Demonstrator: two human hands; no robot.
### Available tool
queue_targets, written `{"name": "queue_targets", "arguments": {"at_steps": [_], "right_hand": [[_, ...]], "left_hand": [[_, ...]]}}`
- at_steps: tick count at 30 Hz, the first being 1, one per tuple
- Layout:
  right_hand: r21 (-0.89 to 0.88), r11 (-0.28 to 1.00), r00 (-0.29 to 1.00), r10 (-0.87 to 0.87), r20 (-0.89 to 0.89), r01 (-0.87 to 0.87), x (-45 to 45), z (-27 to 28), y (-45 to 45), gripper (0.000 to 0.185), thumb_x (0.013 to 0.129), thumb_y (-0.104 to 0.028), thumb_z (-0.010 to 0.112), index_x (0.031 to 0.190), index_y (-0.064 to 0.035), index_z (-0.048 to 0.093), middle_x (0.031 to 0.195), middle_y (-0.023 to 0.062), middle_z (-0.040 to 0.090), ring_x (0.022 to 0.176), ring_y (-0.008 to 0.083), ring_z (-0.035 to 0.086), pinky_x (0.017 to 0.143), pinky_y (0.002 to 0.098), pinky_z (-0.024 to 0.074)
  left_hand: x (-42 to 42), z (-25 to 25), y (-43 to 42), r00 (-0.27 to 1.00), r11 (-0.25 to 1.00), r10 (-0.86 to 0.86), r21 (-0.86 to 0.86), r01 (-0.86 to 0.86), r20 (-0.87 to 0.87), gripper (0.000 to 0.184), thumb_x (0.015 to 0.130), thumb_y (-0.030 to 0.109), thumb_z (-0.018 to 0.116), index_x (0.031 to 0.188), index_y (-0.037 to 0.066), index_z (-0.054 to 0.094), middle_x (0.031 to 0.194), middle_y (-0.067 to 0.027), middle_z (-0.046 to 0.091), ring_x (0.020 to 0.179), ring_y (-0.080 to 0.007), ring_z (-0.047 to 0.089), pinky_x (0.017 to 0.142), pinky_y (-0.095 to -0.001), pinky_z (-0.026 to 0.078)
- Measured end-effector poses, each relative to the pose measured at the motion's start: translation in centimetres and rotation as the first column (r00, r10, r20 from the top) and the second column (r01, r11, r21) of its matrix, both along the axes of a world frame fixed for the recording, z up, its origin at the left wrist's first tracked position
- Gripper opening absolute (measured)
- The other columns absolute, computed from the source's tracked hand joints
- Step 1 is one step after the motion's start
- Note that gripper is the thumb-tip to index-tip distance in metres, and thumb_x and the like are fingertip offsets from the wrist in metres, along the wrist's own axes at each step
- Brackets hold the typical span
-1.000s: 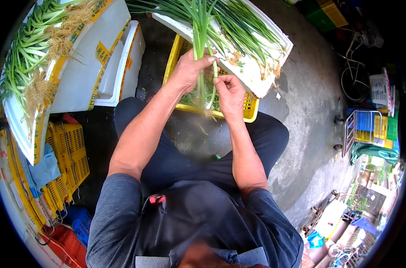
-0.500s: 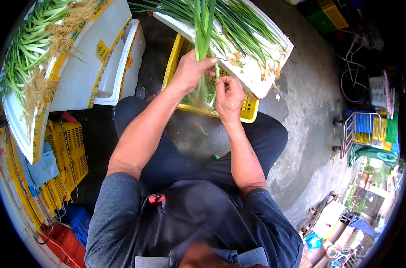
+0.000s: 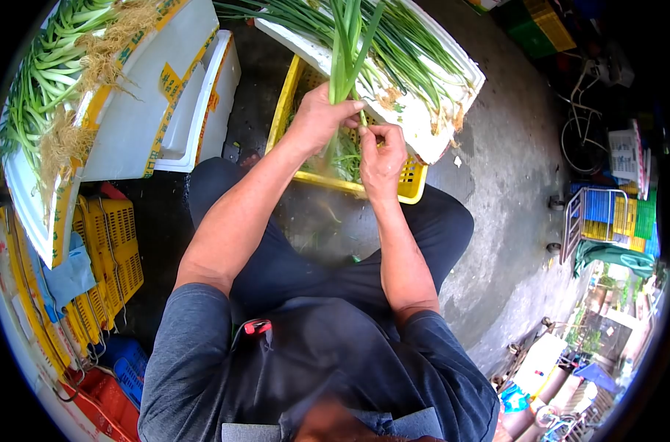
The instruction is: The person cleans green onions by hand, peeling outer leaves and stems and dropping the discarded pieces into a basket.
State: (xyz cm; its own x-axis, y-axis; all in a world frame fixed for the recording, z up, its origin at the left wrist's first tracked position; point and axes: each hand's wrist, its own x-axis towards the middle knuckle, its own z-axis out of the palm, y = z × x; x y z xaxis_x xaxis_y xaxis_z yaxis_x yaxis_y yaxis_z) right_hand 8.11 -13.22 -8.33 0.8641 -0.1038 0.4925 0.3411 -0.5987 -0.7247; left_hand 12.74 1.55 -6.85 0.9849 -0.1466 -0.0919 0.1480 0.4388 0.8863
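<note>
My left hand [image 3: 319, 119] is closed round several upright green onions [image 3: 342, 62], whose long leaves rise above the fist. Thumb and fingers of my right hand [image 3: 383, 158] pinch the lower stalk of one onion just right of the left hand. Beneath both hands stands a yellow plastic crate [image 3: 287, 92] with loose green trimmings [image 3: 342, 158] inside. More green onions [image 3: 416, 55] with roots lie on a white foam board [image 3: 416, 132] behind and right of the crate.
On the left, rooted green onions [image 3: 51, 66] lie on a white foam box [image 3: 129, 140]. Yellow crates [image 3: 114, 250] and a red crate [image 3: 103, 401] stand lower left. A hand trolley [image 3: 589, 214] and a bicycle [image 3: 582, 140] are on the right, beyond wet concrete floor [image 3: 497, 258].
The held onions' leaves have shifted, with one leaf now leaning right. My right hand has moved very slightly, still pinching a stalk beside my left hand.
</note>
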Motion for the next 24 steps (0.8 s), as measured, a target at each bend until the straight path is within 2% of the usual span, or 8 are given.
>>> {"name": "queue_targets", "arguments": {"at_steps": [2,5,11,14,17,20,23,24], "right_hand": [[-0.047,0.999,0.998,0.002,0.065,0.001,0.0,0.0,0.0,0.011,0.087,-0.004,0.070,0.088,0.0012,0.060,0.080,0.0110,0.061,0.072,0.0216,0.058,0.067,0.0331,0.0478],[-0.033,0.999,1.000,-0.006,-0.027,0.005,-0.4,0.3,0.3,0.009,0.085,-0.002,0.068,0.086,0.0002,0.059,0.084,0.0165,0.061,0.078,0.0344,0.060,0.070,0.0427,0.0473],[-0.002,1.000,0.999,0.021,0.028,-0.021,-0.6,0.0,0.4,0.007,0.089,-0.003,0.064,0.088,0.0011,0.058,0.084,0.0164,0.060,0.077,0.0341,0.060,0.070,0.0429,0.0472],[0.098,0.995,0.999,-0.020,-0.048,0.024,-0.7,-0.2,0.1,0.008,0.092,-0.006,0.062,0.091,0.0015,0.060,0.085,0.0155,0.062,0.077,0.0299,0.060,0.072,0.0400,0.0480],[0.218,0.976,0.989,0.007,-0.150,0.026,-0.2,-1.6,-0.8,0.012,0.098,-0.010,0.060,0.097,0.0015,0.061,0.084,0.0037,0.062,0.077,0.0103,0.055,0.070,0.0273,0.0468],[0.430,0.903,0.969,0.107,-0.224,0.000,0.0,-1.1,-0.6,0.012,0.098,-0.009,0.061,0.100,0.0020,0.062,0.086,0.0017,0.063,0.078,0.0078,0.054,0.070,0.0244,0.0463],[0.420,0.907,0.952,0.167,-0.257,-0.046,0.3,-0.2,-0.1,0.013,0.096,-0.009,0.064,0.102,0.0023,0.063,0.087,0.0014,0.064,0.077,0.0078,0.055,0.070,0.0239,0.0466],[0.354,0.933,0.962,0.155,-0.225,-0.067,0.5,-0.5,-0.2,0.013,0.095,-0.009,0.064,0.101,0.0023,0.063,0.086,0.0020,0.064,0.077,0.0083,0.055,0.070,0.0243,0.0467]], "left_hand": [[-0.1,0.2,-0.2,1.000,1.000,0.022,0.008,-0.022,0.004,0.016,0.088,0.007,0.073,0.098,0.004,0.060,0.082,-0.0019,0.064,0.066,-0.0107,0.062,0.061,-0.0238,0.052],[-0.1,0.2,-0.2,1.000,1.000,0.020,0.021,-0.021,0.008,0.016,0.088,0.007,0.073,0.098,0.004,0.060,0.081,-0.0014,0.064,0.066,-0.0103,0.062,0.061,-0.0237,0.051],[0.2,-0.3,-0.2,1.000,0.998,0.025,0.054,-0.025,-0.008,0.017,0.088,0.008,0.073,0.100,0.003,0.061,0.084,-0.0022,0.065,0.067,-0.0103,0.062,0.061,-0.0244,0.052],[0.2,-0.2,0.0,1.000,0.998,0.024,0.053,-0.022,-0.020,0.019,0.088,0.008,0.073,0.102,0.003,0.061,0.085,-0.0027,0.065,0.068,-0.0106,0.063,0.062,-0.0245,0.052],[0.2,-0.2,0.0,0.999,0.999,0.020,0.045,-0.019,-0.025,0.019,0.088,0.008,0.073,0.102,0.002,0.061,0.085,-0.0029,0.065,0.069,-0.0108,0.063,0.063,-0.0245,0.053],[0.1,0.1,0.0,0.999,0.999,0.019,0.047,-0.017,-0.033,0.019,0.088,0.008,0.073,0.102,0.002,0.061,0.085,-0.0032,0.065,0.070,-0.0107,0.063,0.063,-0.0246,0.053],[-0.1,0.4,0.0,0.999,0.999,-0.004,0.038,0.005,-0.032,0.020,0.088,0.007,0.073,0.102,0.002,0.061,0.086,-0.0036,0.065,0.070,-0.0108,0.063,0.063,-0.0247,0.053],[-0.1,0.3,-0.1,0.999,0.999,-0.007,0.046,0.009,-0.034,0.020,0.087,0.008,0.074,0.101,0.002,0.061,0.086,-0.0035,0.065,0.070,-0.0108,0.063,0.063,-0.0247,0.053]]}}
